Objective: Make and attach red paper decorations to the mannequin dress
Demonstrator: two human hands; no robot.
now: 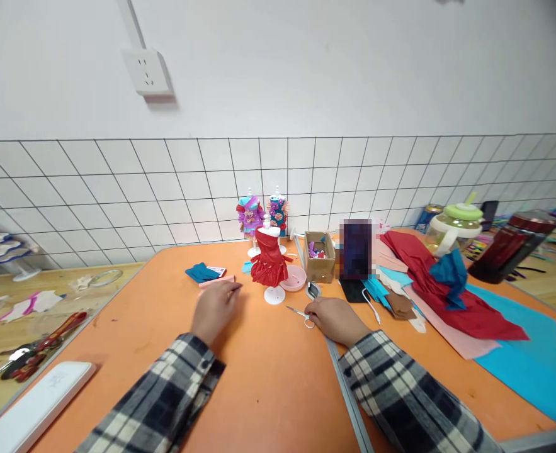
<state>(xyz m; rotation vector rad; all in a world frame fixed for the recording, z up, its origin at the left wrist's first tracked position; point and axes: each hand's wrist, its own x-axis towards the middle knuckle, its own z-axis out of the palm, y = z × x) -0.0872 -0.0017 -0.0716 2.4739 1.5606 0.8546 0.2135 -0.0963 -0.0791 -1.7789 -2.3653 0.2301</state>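
Note:
My left hand [215,309] is low over the orange table, fingers loosely extended to the right and holding nothing I can see. Just beyond it lies a strip of pink paper [217,281]. My right hand [338,319] has its fingertips closed on the handle of small white-handled scissors [298,311]; one finger ring shows, and the fingers partly cover the rest. Between and beyond my hands stands a small white dress form wearing a crumpled red dress [269,261]. Folded dark-blue paper [203,272] is behind my left hand.
Two dressed miniature forms [250,217] stand by the wall. A pink bowl [295,279], cardboard box [320,272] and dark-screened device [357,250] are behind my right hand. Red sheets [461,314], a jug [453,229] and a tumbler [514,246] occupy the right. A white case [41,402] sits left.

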